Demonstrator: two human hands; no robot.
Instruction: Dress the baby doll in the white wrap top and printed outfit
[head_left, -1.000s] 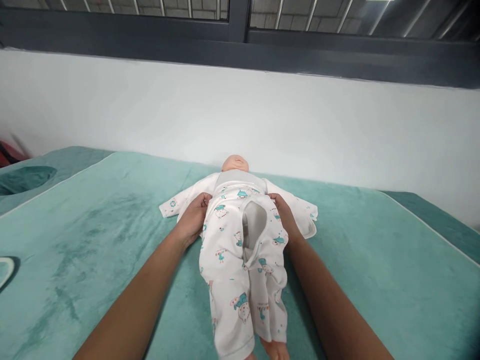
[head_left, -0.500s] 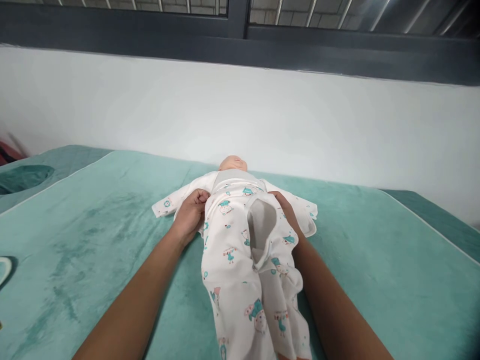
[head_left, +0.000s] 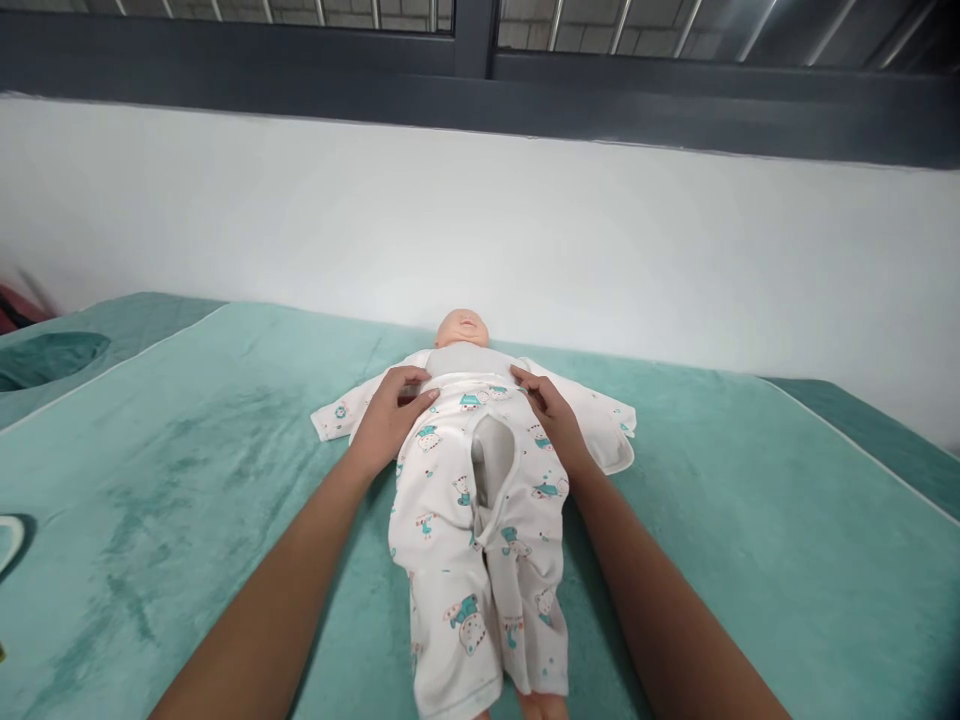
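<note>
A baby doll (head_left: pixel 462 328) lies on its back, its head towards the wall. It wears white split-crotch pants (head_left: pixel 442 500) with a teal and pink cartoon print, and a white long-sleeved top (head_left: pixel 589 410) spread out to both sides. My left hand (head_left: pixel 391 415) rests against the waist on the left, thumb and fingers apart. On the other side, my right hand (head_left: pixel 553 412) touches the waistband with its fingers extended. Between them the waistband lies across the doll's belly. An opening shows at the crotch, and the doll's feet poke out below the cuffs, partly cut off by the frame.
A teal plush cover (head_left: pixel 195 480) spreads beneath the doll. Behind it rises a white wall (head_left: pixel 675 260) under a dark window frame (head_left: pixel 300 80) with bars. A pale rounded object (head_left: pixel 9 540) sits at the left edge, and something red (head_left: pixel 19 305) at the far left.
The doll's legs and pants have come down flat and shifted left. Both hands have moved from the sides of the pants onto the waist, and their fingers have loosened.
</note>
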